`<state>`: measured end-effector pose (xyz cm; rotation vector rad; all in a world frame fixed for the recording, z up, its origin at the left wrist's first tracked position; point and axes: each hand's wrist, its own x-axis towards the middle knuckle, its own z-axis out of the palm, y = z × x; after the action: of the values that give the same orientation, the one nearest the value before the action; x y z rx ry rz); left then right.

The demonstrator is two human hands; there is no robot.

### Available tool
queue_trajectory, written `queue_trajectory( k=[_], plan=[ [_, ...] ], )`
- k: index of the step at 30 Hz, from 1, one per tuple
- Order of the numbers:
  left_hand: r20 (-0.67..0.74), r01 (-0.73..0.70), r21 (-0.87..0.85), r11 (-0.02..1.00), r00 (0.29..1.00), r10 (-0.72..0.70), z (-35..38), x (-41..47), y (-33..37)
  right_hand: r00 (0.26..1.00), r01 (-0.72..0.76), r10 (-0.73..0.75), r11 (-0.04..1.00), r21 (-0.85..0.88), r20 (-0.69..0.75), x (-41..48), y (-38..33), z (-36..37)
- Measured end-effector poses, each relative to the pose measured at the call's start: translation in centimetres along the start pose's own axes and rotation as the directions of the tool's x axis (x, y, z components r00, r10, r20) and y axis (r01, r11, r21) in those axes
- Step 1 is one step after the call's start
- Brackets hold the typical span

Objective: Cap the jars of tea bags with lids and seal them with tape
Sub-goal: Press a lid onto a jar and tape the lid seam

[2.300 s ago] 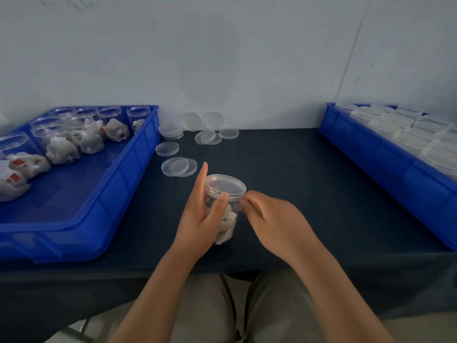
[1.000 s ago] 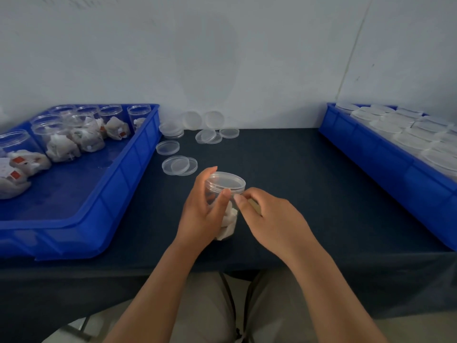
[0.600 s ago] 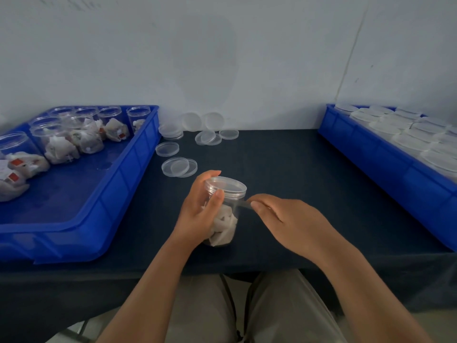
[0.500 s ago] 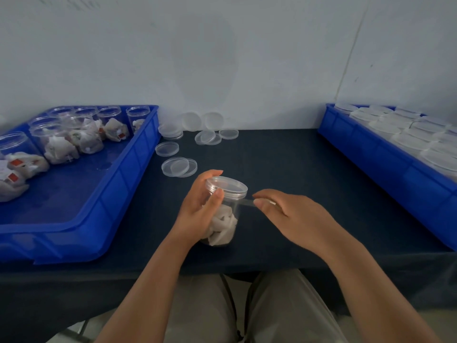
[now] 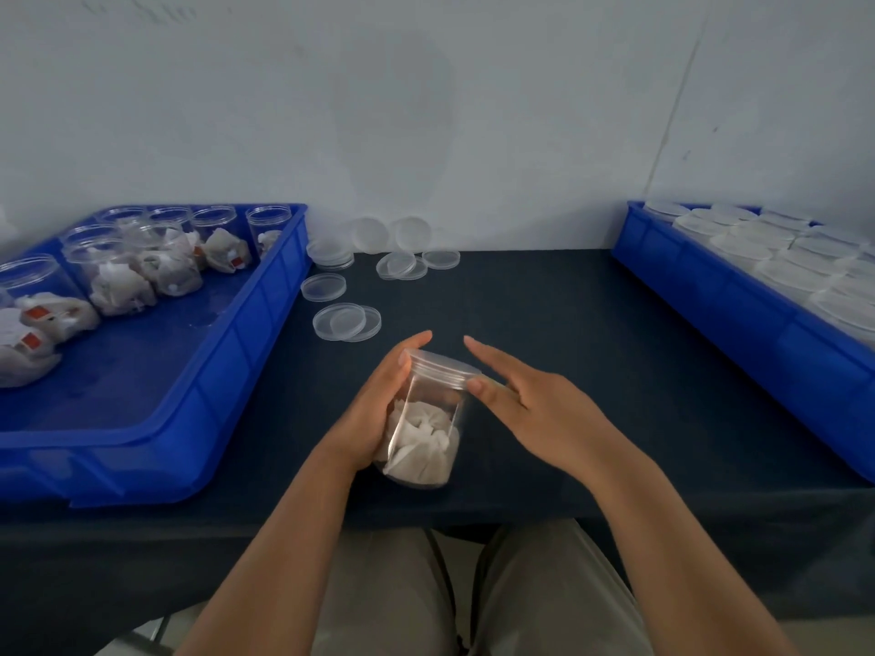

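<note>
The left hand curls round the left side of a clear jar of white tea bags, which stands slightly tilted on the dark table near its front edge with its lid on. The right hand is spread with fingers straight, only its thumb touching the jar just under the lid. Loose lids lie behind, between a blue tray of open jars on the left and another blue tray of capped jars on the right.
</note>
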<state>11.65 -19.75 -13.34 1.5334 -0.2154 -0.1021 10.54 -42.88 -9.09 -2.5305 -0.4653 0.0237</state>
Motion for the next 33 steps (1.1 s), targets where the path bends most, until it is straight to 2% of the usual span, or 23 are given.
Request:
queue_trajectory(
  k=[2, 4, 6, 8, 10, 12, 14, 19, 21, 24, 27, 33],
  plan=[
    [-0.044, 0.039, -0.002, 0.999, 0.998, -0.039, -0.1, 0.0, 0.0, 1.0, 0.008, -0.009, 1.0, -0.009, -0.018, 0.0, -0.3, 0.2],
    [-0.096, 0.021, 0.118, 0.993, 0.995, -0.01, 0.1, -0.1, 0.3, 0.999, 0.0, -0.001, 1.0, -0.024, -0.047, -0.2, -0.4, 0.4],
    [-0.237, -0.038, 0.262, 0.964, 0.966, 0.103, 0.3, -0.5, 0.6, 0.996, -0.016, 0.014, 0.999, -0.035, -0.083, -0.6, -0.4, 0.6],
    [-0.355, -0.096, 0.335, 0.937, 0.909, 0.22, 0.7, -1.3, 1.1, 0.992, -0.031, 0.025, 0.998, -0.05, -0.124, -1.1, -0.5, 0.9],
    [-0.344, -0.121, 0.467, 0.876, 0.887, 0.307, 1.6, -2.3, 1.4, 0.985, -0.038, 0.028, 0.998, -0.059, -0.169, -1.6, -0.8, 1.1],
    [-0.309, -0.063, 0.548, 0.834, 0.911, 0.272, 3.1, -2.9, 1.4, 0.978, -0.037, 0.018, 0.996, -0.087, -0.206, -2.0, -1.2, 1.5],
    [-0.337, 0.009, 0.566, 0.825, 0.915, 0.222, 4.5, -2.9, 1.3, 0.975, -0.04, 0.014, 0.993, -0.113, -0.221, -2.3, -1.5, 1.8],
    [-0.368, 0.034, 0.739, 0.672, 0.857, 0.362, 5.7, -2.9, 0.7, 0.98, -0.027, 0.03, 0.999, 0.019, -0.197, -2.5, -1.4, 1.9],
    [-0.381, 0.041, 0.728, 0.684, 0.854, 0.354, 5.0, -2.6, 0.7, 0.991, -0.008, 0.013, 0.999, 0.036, -0.135, -2.5, -1.0, 1.5],
    [-0.384, 0.035, 0.622, 0.783, 0.884, 0.266, 3.2, -2.0, 0.9, 0.998, 0.012, -0.006, 0.994, 0.104, -0.057, -2.6, -0.1, 1.3],
    [-0.321, -0.018, 0.557, 0.83, 0.918, 0.235, 1.6, -1.8, 1.4, 0.998, 0.03, -0.024, 0.992, 0.125, -0.052, -2.3, 0.6, 1.1],
    [-0.228, -0.019, 0.494, 0.869, 0.962, 0.15, 0.4, -0.9, 2.2, 0.998, -0.008, 0.015, 0.994, 0.107, -0.059, -0.2, 2.1, 0.6]
  ],
)
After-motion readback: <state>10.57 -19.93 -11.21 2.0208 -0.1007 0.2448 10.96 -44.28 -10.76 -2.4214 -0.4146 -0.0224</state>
